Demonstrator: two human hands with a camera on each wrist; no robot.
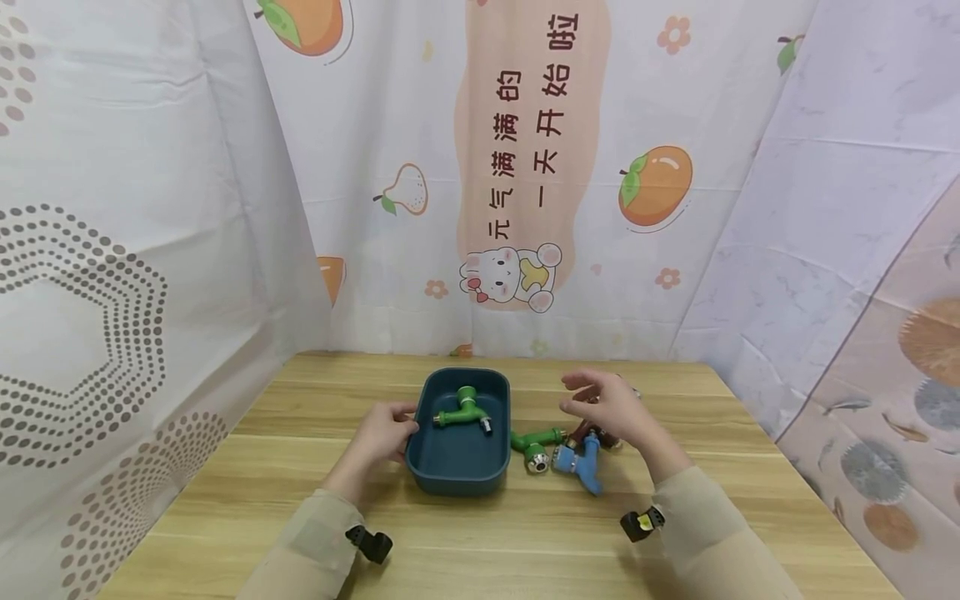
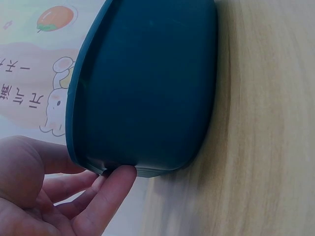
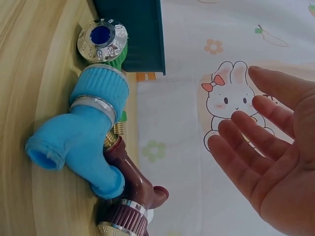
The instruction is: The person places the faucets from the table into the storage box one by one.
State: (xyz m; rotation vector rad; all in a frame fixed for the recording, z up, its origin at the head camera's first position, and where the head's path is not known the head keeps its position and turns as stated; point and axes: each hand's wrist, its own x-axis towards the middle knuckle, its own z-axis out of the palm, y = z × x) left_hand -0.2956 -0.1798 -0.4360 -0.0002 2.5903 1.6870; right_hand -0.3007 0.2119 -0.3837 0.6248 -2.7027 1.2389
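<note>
My left hand [image 1: 384, 433] is at the left side of a dark teal plastic bin [image 1: 457, 483], gripping its rim and wall. In the left wrist view the fingers [image 2: 110, 196] touch the bin's outer wall. Inside the bin lies a green toy tap [image 1: 461, 415]. My right hand [image 1: 611, 408] hovers over a group of taps, fingers spread and holding nothing. Below it lie a blue tap [image 1: 581, 462], a second green tap [image 1: 534, 446] beside the bin, and maroon taps partly hidden by the hand. One maroon tap [image 3: 133, 177] shows better in the right wrist view.
Everything stands on a wood-grain table [image 1: 480, 550]. A printed curtain [image 1: 420, 108] hangs behind its far edge, and further cloths flank it at left and right. Small black wrist cameras sit on both sleeves.
</note>
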